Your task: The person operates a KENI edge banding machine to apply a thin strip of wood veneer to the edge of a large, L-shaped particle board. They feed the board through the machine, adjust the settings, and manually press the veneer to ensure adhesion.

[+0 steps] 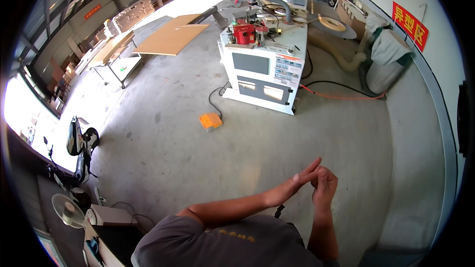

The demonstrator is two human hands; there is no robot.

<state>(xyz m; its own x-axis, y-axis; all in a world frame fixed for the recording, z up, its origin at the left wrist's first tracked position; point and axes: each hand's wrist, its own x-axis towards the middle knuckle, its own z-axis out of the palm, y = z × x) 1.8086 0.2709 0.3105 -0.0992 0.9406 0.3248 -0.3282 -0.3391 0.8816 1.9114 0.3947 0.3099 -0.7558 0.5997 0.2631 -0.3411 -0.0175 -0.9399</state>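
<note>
My left hand (293, 183) stretches out flat in front of my chest, fingers straight and pointing up to the right. My right hand (324, 184) is curled against it, its fingers pinching the left fingertips. I see nothing held in either hand. Both forearms rise from the lower edge above my grey shirt (222, 244). Beneath the hands lies bare concrete floor (208, 163).
A white woodworking machine (264, 64) with a red unit on top stands ahead, an orange foot pedal (210, 121) on a cable before it. Wooden boards (170, 34) rest on tables at left. A scooter (79, 143) and a fan (67, 210) stand at the lower left. Dust bags (388, 59) sit by the right wall.
</note>
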